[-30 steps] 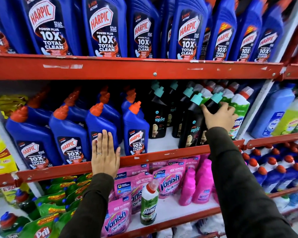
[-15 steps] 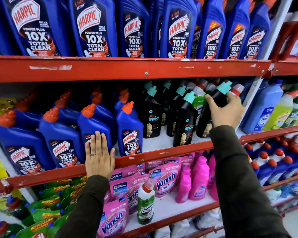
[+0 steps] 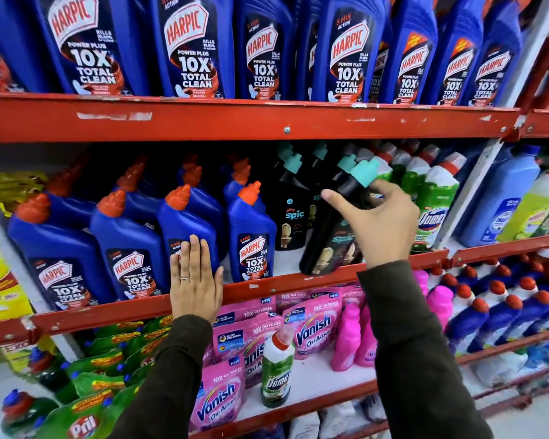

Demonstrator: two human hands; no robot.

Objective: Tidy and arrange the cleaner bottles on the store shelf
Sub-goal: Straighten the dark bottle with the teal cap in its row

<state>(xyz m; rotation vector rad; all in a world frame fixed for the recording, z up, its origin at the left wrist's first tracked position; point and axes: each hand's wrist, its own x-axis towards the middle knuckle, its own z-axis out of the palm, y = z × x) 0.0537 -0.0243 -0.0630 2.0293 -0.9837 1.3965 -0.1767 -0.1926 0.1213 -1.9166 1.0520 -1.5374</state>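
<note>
The right hand (image 3: 384,223) grips a tilted black Spic bottle (image 3: 333,229) (teal cap) over the red shelf edge (image 3: 267,288). The left hand (image 3: 194,280), fingers flat and open, presses a blue Harpic bottle (image 3: 184,223).

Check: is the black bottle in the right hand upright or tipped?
Tipped: the black bottle leans, teal cap up-right, in the right hand.

The right hand (image 3: 382,223) has closed its grip on a black Spic bottle (image 3: 333,229) and pulled it out of its row toward the shelf's front edge. A second ago that bottle stood upright among the other black bottles; now it leans, its teal cap (image 3: 365,172) pointing toward 1 o'clock and its base down at 7 o'clock over the red shelf rail (image 3: 267,286). The thumb has come round to the bottle's 9 o'clock side.
</note>
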